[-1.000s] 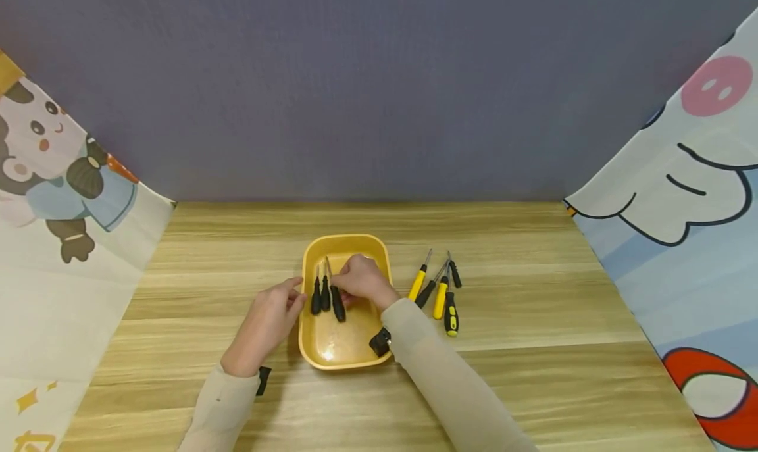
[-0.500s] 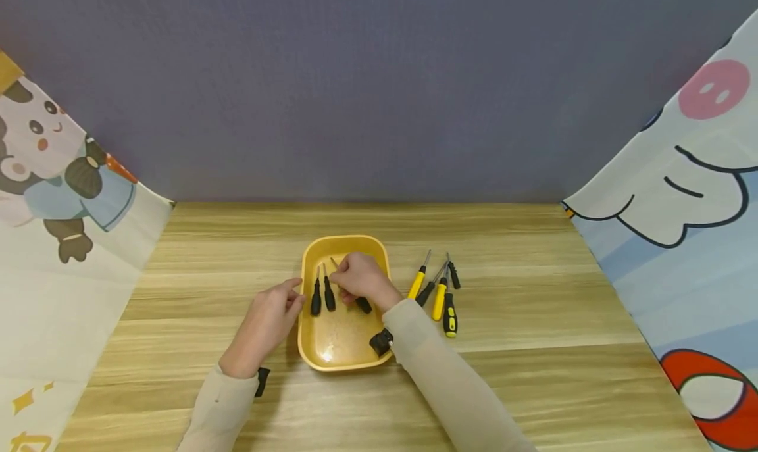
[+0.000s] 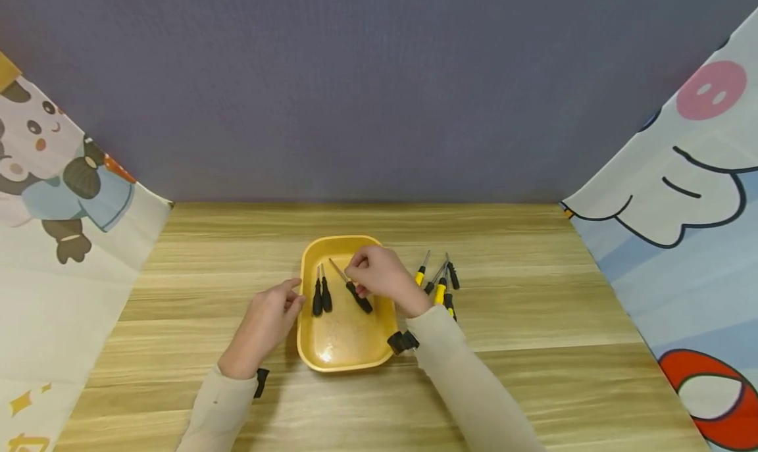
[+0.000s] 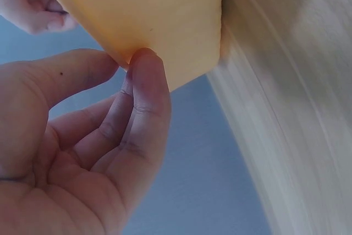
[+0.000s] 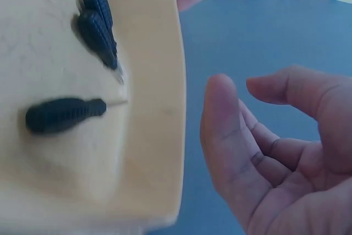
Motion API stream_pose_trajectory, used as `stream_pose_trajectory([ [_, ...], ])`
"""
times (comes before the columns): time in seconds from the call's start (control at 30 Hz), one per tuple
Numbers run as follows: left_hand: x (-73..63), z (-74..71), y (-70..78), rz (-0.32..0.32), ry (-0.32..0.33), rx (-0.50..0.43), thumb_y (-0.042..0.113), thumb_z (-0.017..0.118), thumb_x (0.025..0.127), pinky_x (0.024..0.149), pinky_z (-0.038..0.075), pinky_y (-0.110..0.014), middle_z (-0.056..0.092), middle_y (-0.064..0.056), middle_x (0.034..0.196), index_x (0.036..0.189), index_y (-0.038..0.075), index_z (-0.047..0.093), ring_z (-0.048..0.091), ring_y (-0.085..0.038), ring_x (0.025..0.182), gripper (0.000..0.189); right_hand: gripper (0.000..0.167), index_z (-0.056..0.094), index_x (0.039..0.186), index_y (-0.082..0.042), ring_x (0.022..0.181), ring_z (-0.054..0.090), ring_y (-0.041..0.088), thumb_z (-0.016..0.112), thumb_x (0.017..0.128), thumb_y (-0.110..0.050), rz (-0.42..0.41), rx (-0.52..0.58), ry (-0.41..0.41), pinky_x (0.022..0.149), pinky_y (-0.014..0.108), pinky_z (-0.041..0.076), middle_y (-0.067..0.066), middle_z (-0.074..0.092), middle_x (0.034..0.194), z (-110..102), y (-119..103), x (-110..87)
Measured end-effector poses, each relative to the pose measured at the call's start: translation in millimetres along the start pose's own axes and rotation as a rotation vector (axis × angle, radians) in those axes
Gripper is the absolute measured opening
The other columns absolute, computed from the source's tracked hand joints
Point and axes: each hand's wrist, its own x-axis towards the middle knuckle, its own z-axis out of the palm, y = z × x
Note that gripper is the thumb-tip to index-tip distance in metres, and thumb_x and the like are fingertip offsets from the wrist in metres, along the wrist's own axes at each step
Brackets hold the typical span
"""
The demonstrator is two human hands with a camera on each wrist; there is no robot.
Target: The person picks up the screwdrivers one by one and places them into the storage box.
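A yellow tray [image 3: 349,355] is sitting on the tabletop [image 3: 509,379]; for these findings its far edge is counting as twelve o'clock. At nine o'clock the person's left hand [image 3: 272,320] is gripping the rim, thumb and forefinger pinching the edge between them.

Inside, two black screwdrivers [image 3: 326,298] are lying side by side toward nine o'clock, handles close, shafts pointing roughly to twelve. A third screwdriver [image 3: 363,302] is lying apart from them, near the tray's middle toward one o'clock, its tip aiming at eleven and its black handle at five.

Over the tray, at about two o'clock, the right hand [image 3: 383,274] is hovering near the third screwdriver. Its thumb and forefinger are standing apart with a visible gap, and its remaining fingers are curving loosely.

Outside the tray, at three o'clock, yellow-handled screwdrivers [image 3: 441,291] and darker tools [image 3: 453,276] are lying in a loose cluster, the right forearm partly covering them. Beyond the tabletop a grey backdrop [image 3: 367,90] is rising at twelve, and cartoon-printed panels [image 3: 705,182] are flanking it at ten and two.
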Motion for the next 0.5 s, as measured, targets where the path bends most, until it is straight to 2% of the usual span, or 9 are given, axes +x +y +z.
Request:
stream_pose_trajectory([
  [0.17, 0.0, 0.3, -0.4, 0.003, 0.006, 0.003, 0.01, 0.062, 0.09, 0.055, 0.049, -0.021, 0.068, -0.009, 0.087, 0.123, -0.005, 0.056, 0.06, -0.012, 0.069, 0.037, 0.013, 0.063, 0.095, -0.008, 0.072, 0.067, 0.034, 0.06, 0.091, -0.02, -0.002, 0.019, 0.036, 0.063, 0.041, 0.056, 0.007, 0.065, 0.081, -16.5, 12.0, -17.3],
  [0.33, -0.6, 0.5, -1.0, 0.007, 0.014, 0.005, 0.01, 0.063, 0.09, 0.057, 0.051, -0.021, 0.068, -0.01, 0.089, 0.124, -0.004, 0.056, 0.062, -0.015, 0.073, 0.037, 0.016, 0.063, 0.096, -0.008, 0.065, 0.065, 0.029, 0.061, 0.092, -0.023, -0.009, -0.025, 0.085, 0.056, 0.039, 0.055, 0.013, 0.064, 0.08, -29.2, 30.8, -31.7],
  [0.5, -0.7, 1.0, -0.5, -0.004, 0.008, 0.005, 0.01, 0.063, 0.09, 0.058, 0.051, -0.023, 0.068, -0.01, 0.09, 0.124, -0.004, 0.056, 0.062, -0.015, 0.074, 0.037, 0.014, 0.063, 0.096, -0.009, 0.061, 0.065, 0.025, 0.061, 0.091, -0.021, 0.025, -0.051, 0.153, 0.054, 0.036, 0.055, 0.015, 0.064, 0.082, -39.1, 47.1, -41.6],
])
